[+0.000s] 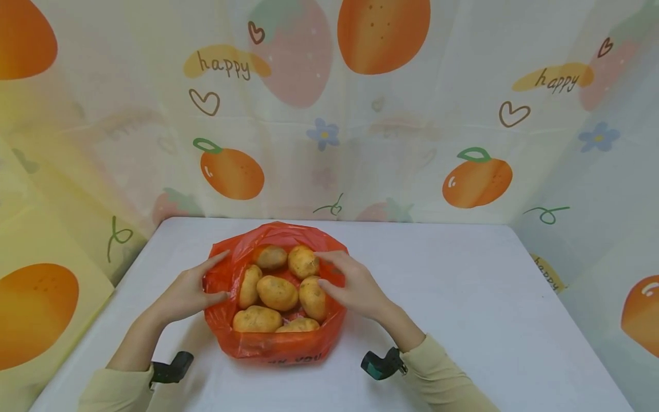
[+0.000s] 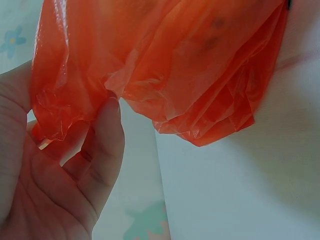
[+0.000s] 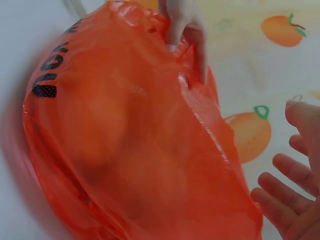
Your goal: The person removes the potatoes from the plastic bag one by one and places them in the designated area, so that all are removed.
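A red plastic bag [image 1: 278,346] stands on the white table with its mouth spread wide. Inside lie several potatoes [image 1: 278,293], plainly visible from above. At the bag's left side, my left hand [image 1: 187,289] holds the rim; the left wrist view has a fold of the red plastic [image 2: 65,110] between the thumb and curled fingers. My right hand [image 1: 357,283] hovers at the right rim, thumb and fingers spread and relaxed over the edge. In the right wrist view those fingers [image 3: 282,200] are beside the bag and grip nothing.
The white table [image 1: 453,320] extends well to the right of the bag. Behind and at both sides hangs a curtain [image 1: 386,131] printed with fruit. A dark wrist camera [image 1: 172,367] sits on the left wrist, another [image 1: 382,364] on the right.
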Motion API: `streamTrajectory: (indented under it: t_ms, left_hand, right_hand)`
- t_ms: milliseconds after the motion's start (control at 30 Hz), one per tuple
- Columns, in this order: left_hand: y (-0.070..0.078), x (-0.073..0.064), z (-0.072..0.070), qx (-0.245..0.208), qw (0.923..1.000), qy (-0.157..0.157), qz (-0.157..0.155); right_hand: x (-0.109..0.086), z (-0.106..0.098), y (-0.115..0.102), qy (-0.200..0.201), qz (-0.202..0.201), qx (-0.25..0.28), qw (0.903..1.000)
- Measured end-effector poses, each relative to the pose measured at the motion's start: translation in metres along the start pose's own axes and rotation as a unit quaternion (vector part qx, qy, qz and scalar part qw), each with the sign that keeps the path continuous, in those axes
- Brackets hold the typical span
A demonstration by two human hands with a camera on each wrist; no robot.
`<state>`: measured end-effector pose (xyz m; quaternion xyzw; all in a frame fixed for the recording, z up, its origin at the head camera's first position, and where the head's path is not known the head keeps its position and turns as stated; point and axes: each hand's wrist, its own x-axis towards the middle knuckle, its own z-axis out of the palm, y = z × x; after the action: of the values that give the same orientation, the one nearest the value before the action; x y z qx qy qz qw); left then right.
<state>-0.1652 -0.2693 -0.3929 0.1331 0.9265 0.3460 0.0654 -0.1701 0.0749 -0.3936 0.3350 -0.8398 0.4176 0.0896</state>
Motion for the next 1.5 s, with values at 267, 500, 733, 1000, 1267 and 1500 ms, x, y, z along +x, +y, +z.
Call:
streamTrajectory:
  t_ms: [267, 500, 733, 1000, 1267, 1500]
  left_hand:
    - [0.003, -0.001, -0.002, -0.007, 1.0, -0.001, 0.005]
    - [0.002, -0.002, -0.002, -0.01, 0.9999, -0.003, 0.0]
    - [0.0, -0.002, 0.0, -0.022, 0.9997, -0.007, -0.009]
    - [0.0, -0.002, 0.001, -0.015, 0.9999, -0.004, -0.005]
    - [0.001, -0.002, 0.001, -0.019, 0.9998, -0.009, -0.007]
    - [0.002, -0.003, -0.001, -0.022, 0.9997, -0.01, -0.01]
  right_hand:
    - [0.002, 0.007, 0.002, -0.049, 0.053, -0.014, 0.9973]
    - [0.001, 0.012, 0.008, -0.083, 0.085, -0.05, 0.9916]
    - [0.0, 0.014, 0.013, -0.099, 0.098, -0.059, 0.9885]
    - [-0.001, 0.02, 0.02, -0.117, 0.116, -0.061, 0.9845]
    - [-0.003, 0.027, 0.028, -0.135, 0.123, -0.071, 0.9806]
    - [-0.005, 0.032, 0.034, -0.144, 0.109, -0.077, 0.9805]
